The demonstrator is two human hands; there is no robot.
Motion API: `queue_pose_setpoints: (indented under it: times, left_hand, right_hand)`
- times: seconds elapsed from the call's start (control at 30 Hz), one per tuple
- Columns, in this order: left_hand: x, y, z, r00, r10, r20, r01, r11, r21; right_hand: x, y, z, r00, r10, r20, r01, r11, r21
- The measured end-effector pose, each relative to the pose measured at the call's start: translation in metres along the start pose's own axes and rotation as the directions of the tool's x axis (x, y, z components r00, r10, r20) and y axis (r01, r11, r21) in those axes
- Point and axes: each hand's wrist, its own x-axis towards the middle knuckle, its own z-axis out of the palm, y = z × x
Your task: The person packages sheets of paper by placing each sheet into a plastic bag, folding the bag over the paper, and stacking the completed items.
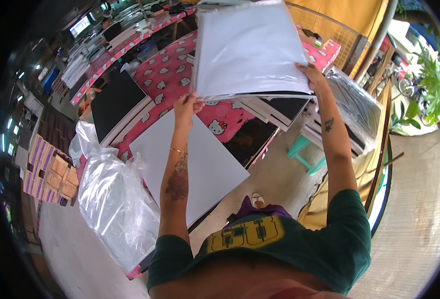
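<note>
Both arms reach forward, holding up a white board in a clear plastic sleeve above the table. My left hand is closed on its near left corner. At the near right corner, my right hand grips the edge, thumb on top. A dark strip shows along the sleeve's near edge. Below my left forearm lies a large plain white board on the table. Left of it, a heap of clear plastic sleeves hangs over the table's edge.
A pink patterned cloth covers the table. Black-topped board stacks stand at left and right. Wrapped boards rest near a green stool at right. Cartons are piled at far left.
</note>
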Motion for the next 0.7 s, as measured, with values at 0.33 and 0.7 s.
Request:
queue_pose_setpoints:
  times: [0.33, 0.7]
  left_hand:
    - [-0.162, -0.009, -0.222, 0.885, 0.373, -0.277, 0.091, 0.445, 0.891]
    - [-0.274, 0.000, -0.246, 0.851, 0.339, -0.401, 0.302, 0.310, 0.902]
  right_hand:
    - [0.049, 0.006, -0.058, 0.977, -0.162, -0.138, 0.050, 0.804, -0.593]
    - [-0.231, 0.191, 0.279, 0.558, 0.200, 0.805, -0.243, 0.967, -0.072]
